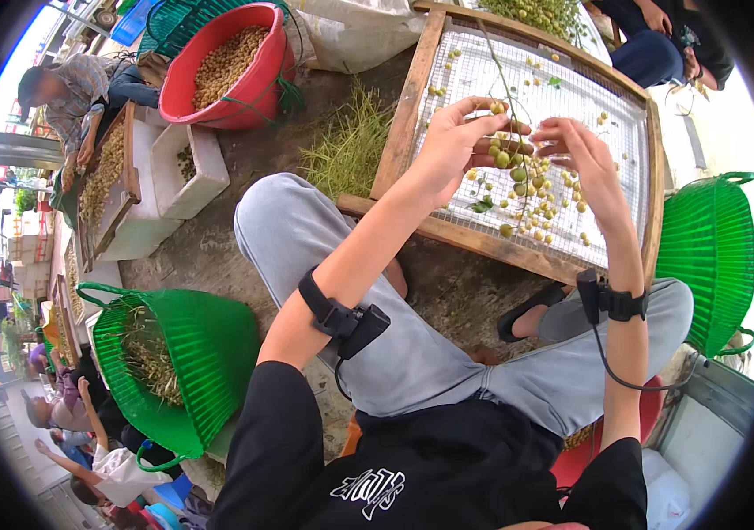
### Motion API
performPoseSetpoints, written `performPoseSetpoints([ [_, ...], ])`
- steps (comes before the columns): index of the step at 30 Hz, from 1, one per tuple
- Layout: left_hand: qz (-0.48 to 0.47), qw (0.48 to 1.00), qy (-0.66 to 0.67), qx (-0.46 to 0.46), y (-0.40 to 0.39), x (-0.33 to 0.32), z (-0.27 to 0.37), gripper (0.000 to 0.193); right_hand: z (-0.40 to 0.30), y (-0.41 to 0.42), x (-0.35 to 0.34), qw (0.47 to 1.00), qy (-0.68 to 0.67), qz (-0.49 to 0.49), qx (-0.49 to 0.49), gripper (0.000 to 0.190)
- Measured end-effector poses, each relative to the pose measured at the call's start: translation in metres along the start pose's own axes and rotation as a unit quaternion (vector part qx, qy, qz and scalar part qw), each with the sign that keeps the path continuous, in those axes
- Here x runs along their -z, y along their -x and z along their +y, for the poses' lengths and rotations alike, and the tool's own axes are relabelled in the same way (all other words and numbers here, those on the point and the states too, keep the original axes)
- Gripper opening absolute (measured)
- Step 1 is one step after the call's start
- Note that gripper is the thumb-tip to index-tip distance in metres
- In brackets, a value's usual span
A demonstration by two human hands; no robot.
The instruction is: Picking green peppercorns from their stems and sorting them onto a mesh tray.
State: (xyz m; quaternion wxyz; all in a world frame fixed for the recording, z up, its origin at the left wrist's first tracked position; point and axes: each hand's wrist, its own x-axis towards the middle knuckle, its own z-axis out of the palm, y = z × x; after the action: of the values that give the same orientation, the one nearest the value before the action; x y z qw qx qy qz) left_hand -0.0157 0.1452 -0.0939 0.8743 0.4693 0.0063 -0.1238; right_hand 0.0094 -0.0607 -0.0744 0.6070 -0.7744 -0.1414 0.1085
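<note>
Over a wood-framed wire mesh screen (417, 99), my left hand (466, 142) grips a thin green stem (499, 66) hung with small round green-yellow fruits (518, 174). My right hand (579, 149) is beside the stem at its right, fingers apart and partly curled; whether a fingertip touches the fruit cluster cannot be told. Loose yellowish fruits (549, 213) and a small green leaf (481, 204) lie on the mesh below my hands. Both forearms wear black straps with small devices and cables.
Green stripped stems (350, 146) lie on the ground left of the screen. A red tub (175, 86) of fruits stands at upper left. Green baskets stand at left (218, 358) and right (708, 258). Co-workers sit at upper left (76, 93) and upper right (655, 53).
</note>
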Motion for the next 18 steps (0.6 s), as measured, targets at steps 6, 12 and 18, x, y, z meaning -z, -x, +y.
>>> performPoseSetpoints([
  [6, -0.007, 0.997, 0.073, 0.012, 0.011, -0.009, -0.007, 0.014, 0.049, 0.055, -0.002, 0.923, -0.367, -0.052, -0.107, 0.033],
  [12, -0.029, 0.999, -0.021, -0.023, 0.023, -0.02, -0.013, 0.026, 0.042, 0.062, -0.006, 0.908, -0.394, -0.065, -0.131, 0.026],
  [18, -0.058, 0.997, -0.041, -0.027, 0.025, -0.026, -0.018, 0.034, 0.036, 0.069, -0.014, 0.905, -0.377, -0.102, -0.168, 0.022],
])
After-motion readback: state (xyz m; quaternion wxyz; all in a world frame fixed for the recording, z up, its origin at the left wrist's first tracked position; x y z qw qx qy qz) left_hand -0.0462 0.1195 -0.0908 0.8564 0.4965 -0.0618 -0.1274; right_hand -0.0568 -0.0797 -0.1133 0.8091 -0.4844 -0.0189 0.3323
